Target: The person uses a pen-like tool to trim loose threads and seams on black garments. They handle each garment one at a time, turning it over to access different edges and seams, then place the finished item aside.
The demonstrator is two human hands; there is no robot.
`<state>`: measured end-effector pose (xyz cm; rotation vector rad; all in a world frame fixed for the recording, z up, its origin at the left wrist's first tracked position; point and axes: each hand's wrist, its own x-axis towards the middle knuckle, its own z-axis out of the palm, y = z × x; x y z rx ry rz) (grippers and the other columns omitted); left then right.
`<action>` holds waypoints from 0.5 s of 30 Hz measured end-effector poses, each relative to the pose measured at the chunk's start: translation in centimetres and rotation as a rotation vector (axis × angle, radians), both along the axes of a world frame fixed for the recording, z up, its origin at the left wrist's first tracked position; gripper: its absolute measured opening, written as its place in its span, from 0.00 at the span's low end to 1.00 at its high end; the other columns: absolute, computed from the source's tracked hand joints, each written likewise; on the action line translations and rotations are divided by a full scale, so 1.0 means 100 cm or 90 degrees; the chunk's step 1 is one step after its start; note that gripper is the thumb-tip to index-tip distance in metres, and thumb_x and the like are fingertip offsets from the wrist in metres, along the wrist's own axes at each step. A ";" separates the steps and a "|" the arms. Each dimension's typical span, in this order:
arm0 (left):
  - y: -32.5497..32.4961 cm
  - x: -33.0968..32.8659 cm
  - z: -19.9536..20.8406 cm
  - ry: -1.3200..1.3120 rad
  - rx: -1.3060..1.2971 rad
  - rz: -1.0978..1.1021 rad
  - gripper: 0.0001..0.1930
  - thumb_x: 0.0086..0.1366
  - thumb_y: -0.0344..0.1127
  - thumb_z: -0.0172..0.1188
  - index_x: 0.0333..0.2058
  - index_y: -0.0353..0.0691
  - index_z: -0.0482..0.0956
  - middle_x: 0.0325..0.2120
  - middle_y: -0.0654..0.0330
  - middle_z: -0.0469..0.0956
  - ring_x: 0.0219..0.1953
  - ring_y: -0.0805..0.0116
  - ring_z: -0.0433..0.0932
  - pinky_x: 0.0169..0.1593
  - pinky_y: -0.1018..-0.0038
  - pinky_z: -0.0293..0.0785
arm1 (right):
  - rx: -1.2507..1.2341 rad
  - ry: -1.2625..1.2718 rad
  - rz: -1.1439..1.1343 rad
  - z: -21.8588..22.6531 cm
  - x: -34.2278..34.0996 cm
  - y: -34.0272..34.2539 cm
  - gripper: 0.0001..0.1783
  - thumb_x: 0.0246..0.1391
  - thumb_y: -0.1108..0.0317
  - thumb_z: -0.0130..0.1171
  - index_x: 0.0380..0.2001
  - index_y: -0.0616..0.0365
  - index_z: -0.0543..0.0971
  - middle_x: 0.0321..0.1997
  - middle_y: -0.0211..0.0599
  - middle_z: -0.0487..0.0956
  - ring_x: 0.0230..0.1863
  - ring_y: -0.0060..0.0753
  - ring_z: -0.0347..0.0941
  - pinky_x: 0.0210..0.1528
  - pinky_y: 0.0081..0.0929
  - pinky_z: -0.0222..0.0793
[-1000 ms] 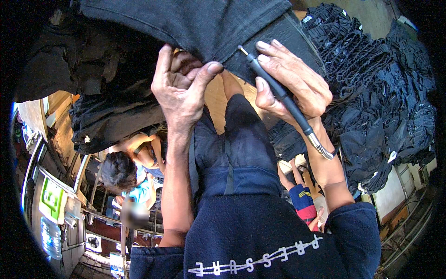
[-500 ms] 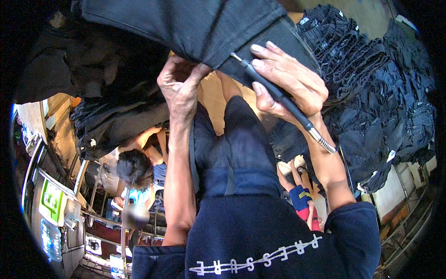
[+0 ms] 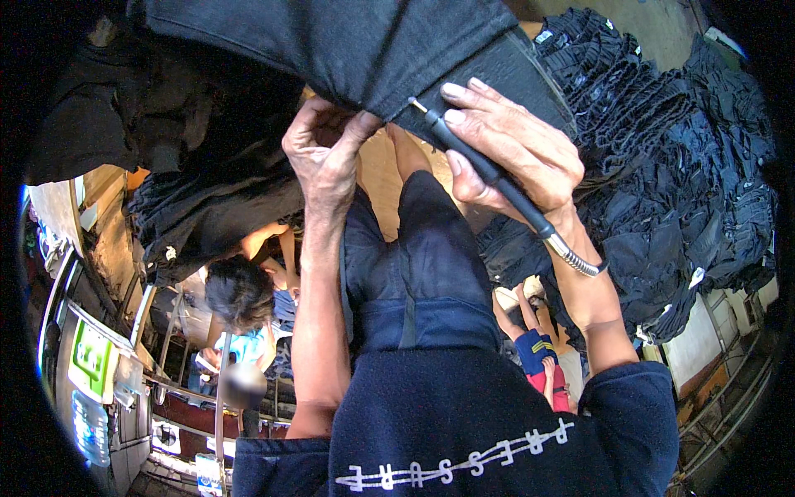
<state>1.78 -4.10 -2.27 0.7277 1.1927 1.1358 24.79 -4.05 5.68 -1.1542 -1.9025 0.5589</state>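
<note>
A dark denim garment (image 3: 331,50) stretches across the top of the view, with a seam and hem showing. My left hand (image 3: 327,149) pinches its lower edge between thumb and fingers; some fingertips are hidden behind the cloth. In my right hand (image 3: 522,153) lies a black rotary tool handpiece (image 3: 476,157), held like a pen. Its thin metal tip with a small rounded head is at the seam, just right of my left thumb; whether it touches the cloth I cannot tell. A metal spring sleeve trails from its back end over my right forearm.
Heaped dark garments (image 3: 654,182) lie to the right, and more dark cloth (image 3: 215,224) hangs at the left. Two other people are nearby: one with dark hair (image 3: 238,294) at lower left, one in a red top (image 3: 556,383) at lower right. Metal rails stand at left.
My right hand and the rotary tool have shifted slightly left along the seam. The spring sleeve curves more sharply. My left hand keeps its pinch on the garment.
</note>
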 end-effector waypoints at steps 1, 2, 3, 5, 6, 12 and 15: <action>0.000 -0.001 0.000 -0.004 0.007 -0.004 0.12 0.61 0.20 0.76 0.39 0.33 0.82 0.35 0.56 0.88 0.36 0.70 0.88 0.47 0.72 0.86 | -0.002 0.000 -0.004 0.000 0.000 0.000 0.16 0.48 0.76 0.75 0.42 0.66 0.89 0.40 0.47 0.90 0.51 0.51 0.90 0.61 0.49 0.84; 0.000 -0.001 0.001 -0.009 0.015 -0.009 0.12 0.61 0.20 0.77 0.39 0.33 0.82 0.35 0.56 0.88 0.36 0.70 0.88 0.47 0.72 0.86 | 0.001 0.000 -0.002 0.000 0.000 0.000 0.16 0.48 0.76 0.75 0.42 0.66 0.89 0.41 0.47 0.90 0.51 0.51 0.90 0.61 0.49 0.85; 0.000 0.000 0.001 -0.013 0.016 -0.005 0.12 0.61 0.20 0.77 0.39 0.33 0.82 0.35 0.55 0.88 0.36 0.70 0.88 0.47 0.72 0.86 | 0.000 0.000 -0.004 0.000 0.000 0.000 0.15 0.48 0.76 0.75 0.42 0.66 0.89 0.41 0.47 0.90 0.51 0.51 0.90 0.61 0.49 0.85; 0.000 0.001 0.002 -0.033 0.029 0.013 0.12 0.61 0.20 0.77 0.39 0.33 0.82 0.36 0.55 0.88 0.37 0.69 0.88 0.47 0.72 0.86 | 0.002 0.001 -0.012 -0.001 0.000 0.000 0.15 0.48 0.76 0.74 0.42 0.67 0.89 0.41 0.47 0.90 0.50 0.51 0.90 0.60 0.49 0.85; 0.001 0.001 0.003 -0.028 0.014 0.007 0.12 0.61 0.20 0.77 0.39 0.33 0.82 0.36 0.55 0.88 0.37 0.69 0.88 0.47 0.72 0.86 | 0.004 0.002 -0.018 -0.001 -0.001 0.000 0.14 0.48 0.76 0.74 0.41 0.67 0.89 0.41 0.47 0.90 0.50 0.50 0.90 0.60 0.49 0.85; 0.002 0.001 0.003 -0.019 0.016 -0.004 0.13 0.62 0.20 0.76 0.41 0.32 0.81 0.37 0.55 0.88 0.40 0.69 0.88 0.50 0.71 0.86 | 0.005 0.000 -0.045 -0.002 -0.001 -0.001 0.12 0.49 0.76 0.73 0.39 0.67 0.89 0.40 0.47 0.90 0.50 0.50 0.90 0.60 0.49 0.85; 0.002 -0.001 0.001 0.007 0.018 -0.014 0.13 0.62 0.20 0.76 0.42 0.31 0.81 0.38 0.54 0.88 0.41 0.69 0.88 0.51 0.70 0.86 | 0.014 0.001 -0.049 -0.002 -0.001 0.000 0.13 0.48 0.76 0.73 0.40 0.67 0.89 0.40 0.47 0.90 0.50 0.50 0.90 0.60 0.49 0.86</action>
